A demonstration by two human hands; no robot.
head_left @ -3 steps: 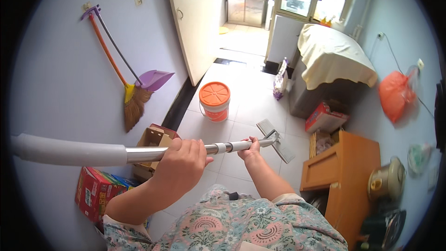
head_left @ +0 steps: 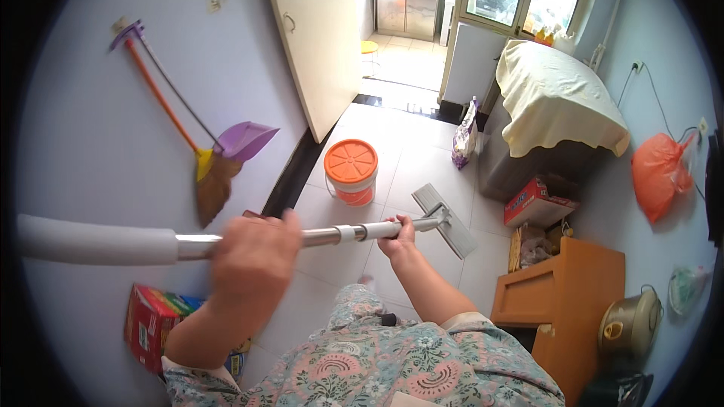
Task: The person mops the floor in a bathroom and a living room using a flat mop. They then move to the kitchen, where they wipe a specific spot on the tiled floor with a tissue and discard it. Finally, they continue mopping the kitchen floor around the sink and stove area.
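Observation:
I hold a flat mop with a metal pole [head_left: 332, 235] and a thick white foam grip at its left end. My left hand [head_left: 253, 256], blurred, is wrapped around the pole near the foam grip. Farther along, my right hand [head_left: 398, 235] grips the pole close to the grey flat mop head [head_left: 445, 218], which rests on the white tiled floor [head_left: 422, 166]. An orange bucket with a ribbed orange lid [head_left: 351, 172] stands just beyond the pole.
A broom and purple dustpan [head_left: 219, 162] hang on the left wall. A colourful carton [head_left: 154, 324] sits at lower left. An orange wooden cabinet [head_left: 558, 294], a red box [head_left: 535, 200], a cloth-covered unit [head_left: 554, 98] and an open door [head_left: 317, 38] are around.
My left hand has shifted slightly along the pole and is blurred; the mop head sits about where it was.

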